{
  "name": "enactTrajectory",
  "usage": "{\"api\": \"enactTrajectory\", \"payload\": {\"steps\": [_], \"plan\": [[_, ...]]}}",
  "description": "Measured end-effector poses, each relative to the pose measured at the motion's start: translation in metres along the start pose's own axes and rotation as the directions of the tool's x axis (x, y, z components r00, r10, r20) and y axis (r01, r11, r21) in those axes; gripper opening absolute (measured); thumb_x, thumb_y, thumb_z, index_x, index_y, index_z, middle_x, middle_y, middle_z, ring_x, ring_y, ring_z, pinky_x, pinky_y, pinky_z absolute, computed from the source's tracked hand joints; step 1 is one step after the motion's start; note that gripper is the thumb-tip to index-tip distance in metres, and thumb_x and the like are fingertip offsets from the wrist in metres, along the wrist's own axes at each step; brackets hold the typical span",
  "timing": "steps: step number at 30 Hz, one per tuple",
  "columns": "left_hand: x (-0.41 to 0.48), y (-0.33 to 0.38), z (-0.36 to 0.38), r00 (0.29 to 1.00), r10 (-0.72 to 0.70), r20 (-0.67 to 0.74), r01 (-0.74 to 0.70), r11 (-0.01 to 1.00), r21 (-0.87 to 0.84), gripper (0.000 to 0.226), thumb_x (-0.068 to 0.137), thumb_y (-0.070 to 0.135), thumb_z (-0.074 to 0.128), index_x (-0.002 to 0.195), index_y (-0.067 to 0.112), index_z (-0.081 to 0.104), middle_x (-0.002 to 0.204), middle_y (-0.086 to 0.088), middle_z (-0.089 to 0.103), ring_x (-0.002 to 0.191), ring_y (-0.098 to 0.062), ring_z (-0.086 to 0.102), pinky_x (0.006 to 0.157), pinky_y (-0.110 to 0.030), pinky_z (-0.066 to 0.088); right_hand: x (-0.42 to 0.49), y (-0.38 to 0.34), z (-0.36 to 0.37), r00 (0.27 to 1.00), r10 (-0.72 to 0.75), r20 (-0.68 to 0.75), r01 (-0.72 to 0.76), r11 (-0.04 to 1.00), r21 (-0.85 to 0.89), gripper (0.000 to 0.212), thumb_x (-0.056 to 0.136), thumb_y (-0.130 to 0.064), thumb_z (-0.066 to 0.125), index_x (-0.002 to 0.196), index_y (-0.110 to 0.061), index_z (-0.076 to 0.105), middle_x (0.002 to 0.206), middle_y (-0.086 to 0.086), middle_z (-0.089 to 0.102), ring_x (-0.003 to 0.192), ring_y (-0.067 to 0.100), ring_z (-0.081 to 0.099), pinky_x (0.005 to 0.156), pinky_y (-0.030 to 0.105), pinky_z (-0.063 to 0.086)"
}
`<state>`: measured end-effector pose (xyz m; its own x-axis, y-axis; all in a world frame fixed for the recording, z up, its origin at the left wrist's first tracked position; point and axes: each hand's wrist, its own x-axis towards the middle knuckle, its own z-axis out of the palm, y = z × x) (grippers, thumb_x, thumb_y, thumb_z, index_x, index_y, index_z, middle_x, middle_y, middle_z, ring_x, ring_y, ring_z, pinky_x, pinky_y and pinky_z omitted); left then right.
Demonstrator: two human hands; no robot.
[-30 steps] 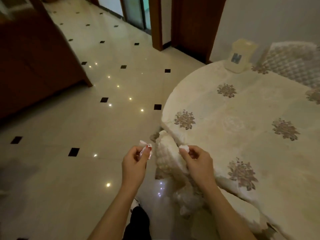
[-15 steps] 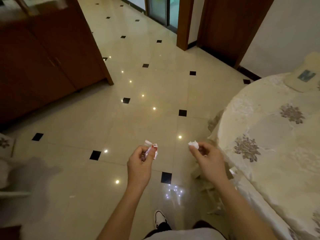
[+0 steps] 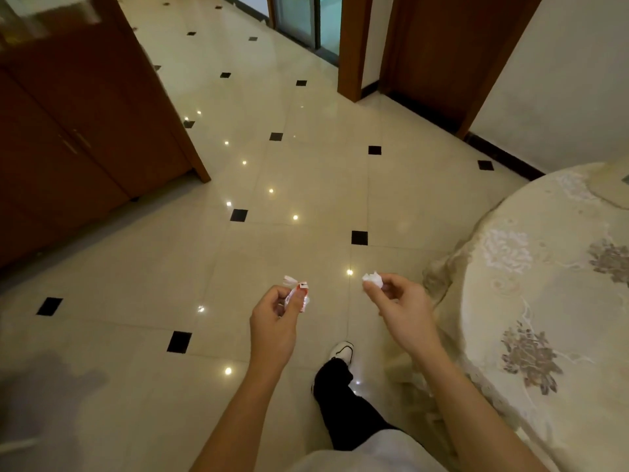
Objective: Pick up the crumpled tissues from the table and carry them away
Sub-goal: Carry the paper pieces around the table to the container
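Observation:
My left hand (image 3: 274,321) pinches a crumpled white tissue with red print (image 3: 296,291) between thumb and fingers, held out over the floor. My right hand (image 3: 405,310) pinches a small white crumpled tissue (image 3: 372,279) at its fingertips. Both hands hang at about waist height, left of the round table (image 3: 551,301), which carries a cream cloth with flower patterns. Neither hand touches the table.
Glossy cream floor tiles with small black squares (image 3: 238,215) stretch ahead. A dark wooden cabinet (image 3: 78,131) stands at the left. Wooden door frames (image 3: 354,49) and a glass door lie ahead. My leg and white shoe (image 3: 342,352) step forward.
The view has turned left, away from the table, which slid to the right edge. Both hands kept their tissues and now hang over open floor. A foot has stepped forward.

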<state>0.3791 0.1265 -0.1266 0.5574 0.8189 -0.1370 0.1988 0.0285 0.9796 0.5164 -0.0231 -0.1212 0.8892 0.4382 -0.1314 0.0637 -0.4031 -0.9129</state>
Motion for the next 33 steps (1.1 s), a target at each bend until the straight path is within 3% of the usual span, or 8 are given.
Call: {"api": "enactTrajectory", "payload": {"steps": [3, 7, 11, 16, 22, 28, 33], "plan": [[0.056, 0.014, 0.023, 0.999, 0.026, 0.036, -0.027, 0.999, 0.031, 0.026, 0.090, 0.027, 0.068, 0.066, 0.021, 0.061, 0.068, 0.014, 0.064, 0.060, -0.003, 0.050, 0.057, -0.012, 0.040, 0.055, -0.008, 0.000, 0.999, 0.012, -0.039, -0.011, 1.000, 0.014, 0.016, 0.086, -0.044, 0.070, 0.083, -0.028, 0.073, 0.068, -0.008, 0.066, 0.069, 0.008, 0.062, 0.073, 0.045, 0.059], [0.132, 0.037, 0.058, 0.997, 0.032, 0.070, -0.035, 0.998, 0.047, 0.024, 0.090, 0.026, 0.068, 0.067, 0.023, 0.062, 0.071, 0.014, 0.065, 0.054, -0.001, 0.045, 0.055, -0.021, 0.037, 0.131, -0.018, -0.010, 0.996, 0.030, -0.080, -0.025, 0.998, 0.062, 0.015, 0.089, -0.040, 0.068, 0.084, -0.027, 0.072, 0.063, -0.016, 0.061, 0.064, 0.002, 0.056, 0.069, 0.041, 0.058], [0.194, 0.059, 0.102, 0.990, 0.036, 0.134, -0.047, 0.995, 0.087, 0.023, 0.090, 0.030, 0.067, 0.068, 0.026, 0.063, 0.070, 0.011, 0.066, 0.052, 0.000, 0.044, 0.056, -0.023, 0.038, 0.193, -0.020, -0.033, 0.981, 0.062, -0.185, -0.046, 0.995, 0.087, 0.011, 0.088, -0.034, 0.071, 0.087, -0.023, 0.073, 0.069, -0.006, 0.063, 0.066, 0.008, 0.057, 0.070, 0.045, 0.058], [0.252, 0.079, 0.158, 0.973, 0.024, 0.231, -0.051, 0.992, 0.112, 0.025, 0.091, 0.033, 0.066, 0.067, 0.028, 0.063, 0.067, 0.011, 0.063, 0.051, -0.001, 0.042, 0.057, -0.025, 0.037, 0.246, -0.013, -0.060, 0.957, 0.098, -0.273, -0.083, 0.994, 0.064, 0.013, 0.088, -0.039, 0.070, 0.087, -0.027, 0.072, 0.074, 0.002, 0.068, 0.071, 0.020, 0.063, 0.067, 0.035, 0.055], [0.314, 0.095, 0.227, 0.938, 0.024, 0.346, -0.064, 0.993, 0.104, 0.024, 0.091, 0.032, 0.065, 0.072, 0.019, 0.064, 0.062, 0.014, 0.058, 0.052, -0.006, 0.041, 0.058, -0.030, 0.037, 0.314, -0.003, -0.079, 0.919, 0.166, -0.358, -0.144, 0.986, 0.088, 0.012, 0.086, -0.043, 0.070, 0.088, -0.031, 0.072, 0.070, -0.008, 0.067, 0.068, 0.010, 0.063, 0.064, 0.026, 0.050], [0.407, 0.116, 0.298, 0.891, 0.031, 0.453, -0.082, 0.992, 0.092, 0.026, 0.092, 0.033, 0.064, 0.072, 0.017, 0.064, 0.078, 0.001, 0.067, 0.055, -0.009, 0.042, 0.059, -0.031, 0.038, 0.411, -0.009, -0.098, 0.890, 0.150, -0.431, -0.126, 0.988, 0.085, 0.015, 0.087, -0.046, 0.068, 0.082, -0.032, 0.070, 0.064, -0.016, 0.062, 0.061, 0.004, 0.057, 0.056, 0.013, 0.043], [0.498, 0.145, 0.374, 0.832, 0.027, 0.555, -0.116, 0.985, 0.127, 0.028, 0.091, 0.036, 0.065, 0.066, 0.023, 0.061, 0.060, 0.014, 0.058, 0.048, -0.002, 0.042, 0.056, -0.025, 0.038, 0.504, -0.028, -0.120, 0.859, 0.149, -0.490, -0.111, 0.988, 0.106, 0.016, 0.089, -0.040, 0.068, 0.088, -0.024, 0.071, 0.066, -0.018, 0.061, 0.063, 0.003, 0.055, 0.058, 0.013, 0.042]]}}
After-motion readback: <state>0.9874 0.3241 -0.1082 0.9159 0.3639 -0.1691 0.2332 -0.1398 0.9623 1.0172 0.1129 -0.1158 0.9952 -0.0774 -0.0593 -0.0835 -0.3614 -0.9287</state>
